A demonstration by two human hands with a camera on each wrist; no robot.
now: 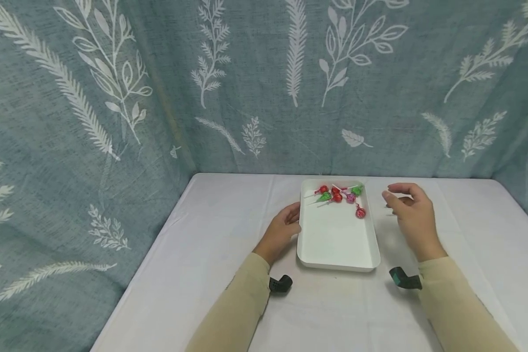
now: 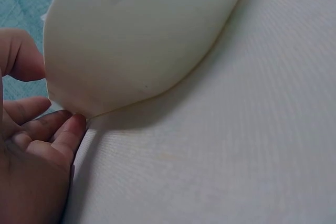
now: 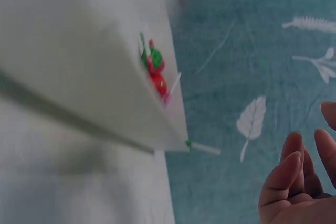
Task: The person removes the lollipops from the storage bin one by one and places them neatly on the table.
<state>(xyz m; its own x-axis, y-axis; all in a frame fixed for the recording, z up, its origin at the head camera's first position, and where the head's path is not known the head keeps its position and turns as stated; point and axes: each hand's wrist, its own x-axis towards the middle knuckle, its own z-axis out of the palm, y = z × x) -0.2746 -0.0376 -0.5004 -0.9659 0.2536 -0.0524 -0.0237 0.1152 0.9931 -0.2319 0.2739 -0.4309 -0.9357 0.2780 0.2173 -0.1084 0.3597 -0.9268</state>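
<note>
Lollipops (image 1: pixel 336 197) in red, green and pink lie inside the white tray (image 1: pixel 336 239), at its far end. From the left, a blue-green curtain (image 1: pixel 35 122) with white leaf prints hangs beside and behind the white-covered table (image 1: pixel 211 244). Your left hand (image 1: pixel 280 231) comes next, gripping the tray's left side, thumb and fingertips bent against its wall. Within the tray, the bunch runs from red and green ones on the left to a pink and a green one near the far right corner; another red lollipop (image 1: pixel 361 213) sits slightly nearer you, by the right wall. Right of the tray, your right hand (image 1: pixel 411 220) hovers above the table, fingers loosely bent, with a gap between thumb and forefinger.
</note>
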